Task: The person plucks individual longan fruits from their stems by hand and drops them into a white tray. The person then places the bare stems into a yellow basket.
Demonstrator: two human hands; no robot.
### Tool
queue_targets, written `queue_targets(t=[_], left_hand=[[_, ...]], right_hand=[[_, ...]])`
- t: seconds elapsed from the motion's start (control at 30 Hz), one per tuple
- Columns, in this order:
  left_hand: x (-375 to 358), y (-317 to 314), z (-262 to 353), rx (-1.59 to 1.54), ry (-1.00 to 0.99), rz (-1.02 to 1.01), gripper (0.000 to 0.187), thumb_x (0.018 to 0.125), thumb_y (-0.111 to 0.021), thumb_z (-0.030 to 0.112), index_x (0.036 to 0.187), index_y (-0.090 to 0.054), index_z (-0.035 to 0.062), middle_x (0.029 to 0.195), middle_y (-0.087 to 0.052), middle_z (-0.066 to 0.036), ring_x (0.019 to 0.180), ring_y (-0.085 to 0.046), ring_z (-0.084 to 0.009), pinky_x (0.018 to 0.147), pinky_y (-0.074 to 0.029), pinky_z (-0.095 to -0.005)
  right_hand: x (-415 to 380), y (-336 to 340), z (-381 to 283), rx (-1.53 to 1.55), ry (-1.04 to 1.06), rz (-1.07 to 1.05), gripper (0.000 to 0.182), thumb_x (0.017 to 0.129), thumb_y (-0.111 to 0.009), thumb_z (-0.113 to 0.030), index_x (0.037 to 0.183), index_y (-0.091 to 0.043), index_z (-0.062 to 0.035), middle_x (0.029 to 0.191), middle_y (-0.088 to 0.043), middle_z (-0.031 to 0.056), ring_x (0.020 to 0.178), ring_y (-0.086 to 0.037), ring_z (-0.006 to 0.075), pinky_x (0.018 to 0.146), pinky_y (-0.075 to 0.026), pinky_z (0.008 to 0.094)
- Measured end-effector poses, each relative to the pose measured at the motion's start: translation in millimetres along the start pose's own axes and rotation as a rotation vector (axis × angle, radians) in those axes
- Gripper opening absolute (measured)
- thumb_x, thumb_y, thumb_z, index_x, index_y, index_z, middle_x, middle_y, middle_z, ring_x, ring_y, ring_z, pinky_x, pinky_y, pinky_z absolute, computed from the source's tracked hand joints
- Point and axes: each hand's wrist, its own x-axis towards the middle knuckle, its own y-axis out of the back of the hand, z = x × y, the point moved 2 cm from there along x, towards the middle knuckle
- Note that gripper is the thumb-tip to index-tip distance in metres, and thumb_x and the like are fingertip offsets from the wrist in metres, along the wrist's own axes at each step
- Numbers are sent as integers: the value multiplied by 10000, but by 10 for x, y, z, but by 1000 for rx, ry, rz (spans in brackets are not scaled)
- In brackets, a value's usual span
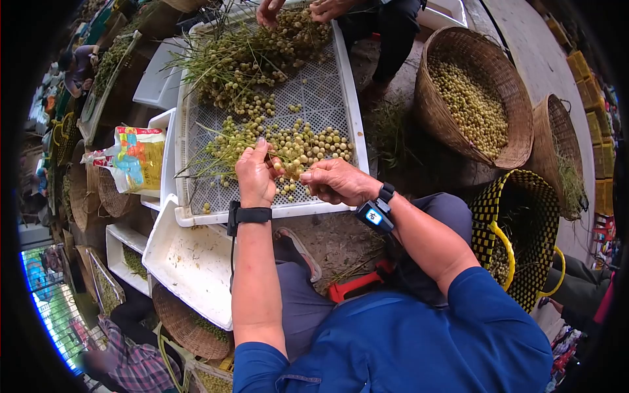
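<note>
My left hand point(256, 174) is closed over the near side of a white mesh tray point(282, 213), its fingers around a bunch of longans point(288, 154) on thin green stems. Just to its right, my right hand point(341, 182) is closed, thumb and forefinger pinched together at the edge of the same bunch. What lies between those fingertips is too small to make out. Loose round yellow-brown longans point(327, 141) are scattered over the tray around both hands. Farther back, a large heap of longans on stems point(242, 69) covers much of the mesh.
Another person's hands point(327, 9) work at the tray's far end. A wicker basket point(429, 108) of loose longans stands right, above a black-and-yellow woven basket point(481, 219). White foam boxes point(190, 262) and a plastic bag point(141, 157) sit left. A red object point(357, 285) lies near my legs.
</note>
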Motion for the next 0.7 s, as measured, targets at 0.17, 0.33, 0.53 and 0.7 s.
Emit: queue_targets(t=[0.17,0.33,0.53,0.7], left_hand=[[57,97,50,-27,-22,52,182,1004,-607,228,920,-565,72,768,-542,-25,597,-548,-129,475,-476,-262],[72,172,155,-118,-10,-4,192,1005,-605,231,914,-558,69,791,-552,-29,600,-553,-137,465,-487,-262],[-2,114,196,-90,137,-67,181,1009,-598,241,912,-564,92,822,-552,-20,632,-548,-137,464,-434,-272],[-83,0,136,33,198,-202,193,1002,-610,250,922,-570,78,809,-563,-25,593,-556,-126,434,-438,-270]], right_hand=[[-44,33,-23,4,-67,7,213,942,-690,-268,919,-647,-61,722,-601,17,521,-502,69,406,-341,209],[75,197,118,195,3,-18,218,953,-662,-255,986,-622,-43,825,-616,53,587,-556,86,408,-356,195],[154,241,174,512,14,65,234,959,-630,-226,1100,-619,-40,881,-667,98,644,-622,148,426,-398,211],[136,129,150,452,-4,77,334,985,-549,-316,1198,-579,-60,867,-649,87,632,-608,157,425,-392,224]])
